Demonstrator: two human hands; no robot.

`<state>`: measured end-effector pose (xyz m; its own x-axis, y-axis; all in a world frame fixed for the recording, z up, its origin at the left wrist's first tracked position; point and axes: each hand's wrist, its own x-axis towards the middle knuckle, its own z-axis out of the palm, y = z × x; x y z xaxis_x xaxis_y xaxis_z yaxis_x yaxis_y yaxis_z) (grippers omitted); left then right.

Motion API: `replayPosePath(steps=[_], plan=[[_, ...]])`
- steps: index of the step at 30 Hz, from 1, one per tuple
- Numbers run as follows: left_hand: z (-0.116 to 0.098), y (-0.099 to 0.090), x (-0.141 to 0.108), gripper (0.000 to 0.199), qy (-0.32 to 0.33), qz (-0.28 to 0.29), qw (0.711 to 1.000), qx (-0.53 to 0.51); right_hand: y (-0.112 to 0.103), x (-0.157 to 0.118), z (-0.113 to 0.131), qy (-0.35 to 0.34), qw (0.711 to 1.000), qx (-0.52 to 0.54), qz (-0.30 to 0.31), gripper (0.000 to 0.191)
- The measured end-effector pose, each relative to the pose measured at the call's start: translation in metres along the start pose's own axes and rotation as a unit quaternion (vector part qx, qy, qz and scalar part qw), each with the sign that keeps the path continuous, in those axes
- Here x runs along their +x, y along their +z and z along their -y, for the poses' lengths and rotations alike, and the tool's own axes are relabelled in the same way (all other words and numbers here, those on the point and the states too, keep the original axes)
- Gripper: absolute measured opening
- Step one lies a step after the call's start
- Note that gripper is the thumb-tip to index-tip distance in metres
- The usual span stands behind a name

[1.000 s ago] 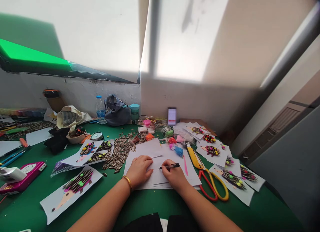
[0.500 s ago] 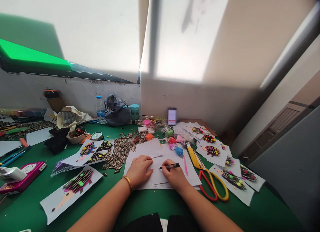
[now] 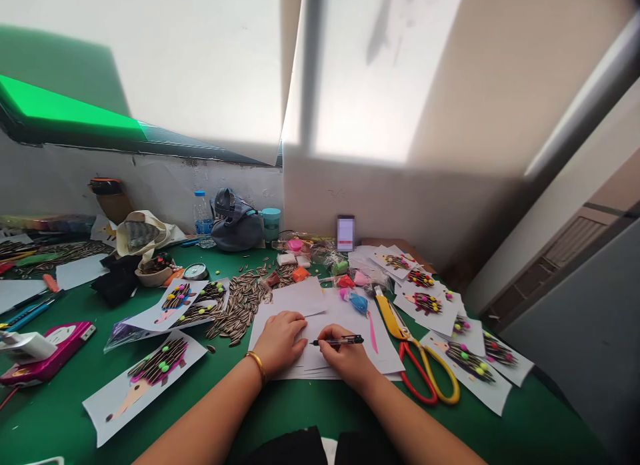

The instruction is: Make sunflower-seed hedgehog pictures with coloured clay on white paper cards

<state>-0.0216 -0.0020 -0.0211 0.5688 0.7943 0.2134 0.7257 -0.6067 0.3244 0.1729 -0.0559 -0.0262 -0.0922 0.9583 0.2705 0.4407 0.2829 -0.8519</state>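
Note:
Between the fingers of my right hand point(image 3: 345, 358) is a black pen point(image 3: 345, 341), its tip pointing left just over a sheet of white paper point(image 3: 313, 331). My left hand point(image 3: 281, 341), with a gold bangle point(image 3: 257, 366) at the wrist, lies flat on the paper, fingers stretched out. More sheets lie under and behind it. A pink strip of clay point(image 3: 373, 331) and a wrapped blue clay lump point(image 3: 358, 303) rest on the paper's right side. Sunflower seeds point(image 3: 240, 301) are heaped beyond my left hand.
Scissors point(image 3: 420, 358) with red and yellow handles lie right of the paper. Finished hedgehog pictures point(image 3: 465, 361) spread at the right; another hedgehog picture point(image 3: 145, 388) lies at the left. A phone point(image 3: 345, 233) leans on the wall. A magenta power strip point(image 3: 55, 351) sits far left.
My right hand has shifted slightly left, and the pen now lies flatter with its tip nearer my left hand. My left hand stays in place on the paper.

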Motion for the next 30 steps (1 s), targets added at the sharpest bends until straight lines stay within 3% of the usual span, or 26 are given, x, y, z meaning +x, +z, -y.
replayPosePath(steps=[14,21,30], plan=[[0.003,0.003,0.000,0.033,-0.002,-0.004,1.000,0.002,0.000,0.004,-0.002,0.063,0.997,0.030,0.031,0.016],[0.000,0.000,0.001,0.032,-0.005,0.002,1.000,0.001,-0.004,0.008,-0.003,0.075,0.994,0.015,0.078,0.014],[0.001,0.001,0.000,0.033,-0.004,0.001,1.000,0.005,-0.004,-0.002,-0.006,0.053,0.996,0.056,0.036,0.017]])
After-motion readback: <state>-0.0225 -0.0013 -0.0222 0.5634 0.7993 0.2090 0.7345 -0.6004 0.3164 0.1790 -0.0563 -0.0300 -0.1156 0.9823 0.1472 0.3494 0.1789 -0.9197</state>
